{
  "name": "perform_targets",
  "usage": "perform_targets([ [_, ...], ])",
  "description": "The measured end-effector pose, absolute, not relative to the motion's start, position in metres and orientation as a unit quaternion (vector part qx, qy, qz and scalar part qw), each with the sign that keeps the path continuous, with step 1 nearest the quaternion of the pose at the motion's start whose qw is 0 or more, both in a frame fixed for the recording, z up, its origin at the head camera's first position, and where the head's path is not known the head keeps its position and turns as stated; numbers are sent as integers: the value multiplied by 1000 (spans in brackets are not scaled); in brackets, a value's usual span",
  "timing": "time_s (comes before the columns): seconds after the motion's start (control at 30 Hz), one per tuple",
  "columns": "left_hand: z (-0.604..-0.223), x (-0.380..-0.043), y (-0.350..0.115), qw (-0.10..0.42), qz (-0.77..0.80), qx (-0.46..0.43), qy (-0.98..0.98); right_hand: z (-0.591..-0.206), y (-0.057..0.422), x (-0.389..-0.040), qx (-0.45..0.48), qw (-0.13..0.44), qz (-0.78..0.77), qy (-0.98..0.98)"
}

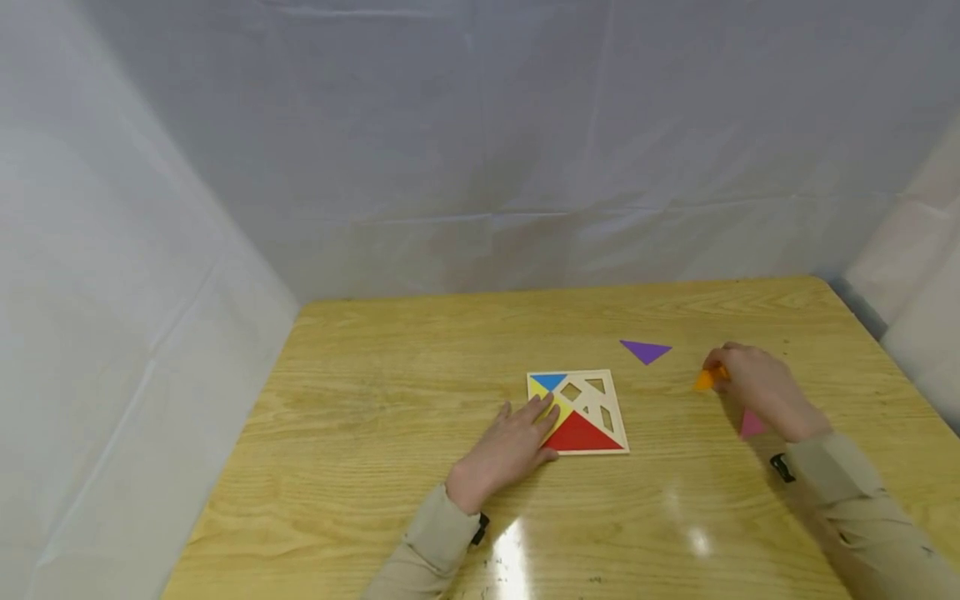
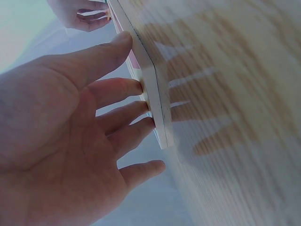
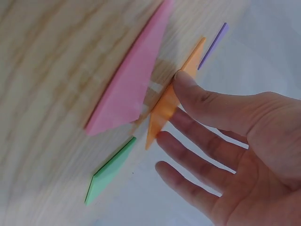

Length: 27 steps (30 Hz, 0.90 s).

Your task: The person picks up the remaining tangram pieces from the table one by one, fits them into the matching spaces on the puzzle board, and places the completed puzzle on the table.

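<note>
My left hand (image 1: 506,450) rests with spread, fairly straight fingers on the left side of a wooden tangram board (image 1: 594,402). In the board lie a red triangle (image 1: 585,435), a blue triangle (image 1: 549,381) and a yellow area partly covered by my fingers. Several cut-outs on its right half hold no piece. To the right, my right hand (image 1: 761,387) pinches an orange tangram piece (image 3: 164,110) between thumb and fingers, tilted up on edge. A pink piece (image 3: 129,84) lies beside it, partly under my wrist in the head view.
A purple triangle (image 1: 647,352) lies behind the board, to its right. Near the pink piece a green piece (image 3: 109,172) shows in the right wrist view; my right arm hides it in the head view. White sheeting (image 1: 480,167) encloses the wooden table (image 1: 360,417).
</note>
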<state>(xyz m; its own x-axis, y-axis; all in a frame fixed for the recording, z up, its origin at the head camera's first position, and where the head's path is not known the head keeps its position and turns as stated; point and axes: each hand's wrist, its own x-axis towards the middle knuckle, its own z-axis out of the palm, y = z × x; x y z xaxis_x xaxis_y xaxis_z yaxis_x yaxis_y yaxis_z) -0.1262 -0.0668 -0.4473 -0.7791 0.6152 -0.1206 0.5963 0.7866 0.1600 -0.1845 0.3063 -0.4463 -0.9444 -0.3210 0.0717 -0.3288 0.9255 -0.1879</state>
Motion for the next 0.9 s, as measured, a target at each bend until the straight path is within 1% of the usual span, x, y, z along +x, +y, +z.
perform_targets([
  [0.23,-445,-126,-67,89,65,319,941,-447,306,-183,177,55,107,-977],
  [0.33,-445,-126,-67,87,66,321,941,-444,306,-182,184,62,121,-973],
  [0.47,-446,-126,-67,83,62,324,940,-438,305,-180,176,59,159,-970],
  [0.67,-445,-126,-67,84,62,321,941,-436,300,-178,139,64,232,-961],
  [0.8,-444,-126,-67,84,60,321,942,-438,294,-177,115,50,297,-947],
  [0.9,-445,-126,-66,86,60,320,942,-441,290,-176,100,26,352,-930],
])
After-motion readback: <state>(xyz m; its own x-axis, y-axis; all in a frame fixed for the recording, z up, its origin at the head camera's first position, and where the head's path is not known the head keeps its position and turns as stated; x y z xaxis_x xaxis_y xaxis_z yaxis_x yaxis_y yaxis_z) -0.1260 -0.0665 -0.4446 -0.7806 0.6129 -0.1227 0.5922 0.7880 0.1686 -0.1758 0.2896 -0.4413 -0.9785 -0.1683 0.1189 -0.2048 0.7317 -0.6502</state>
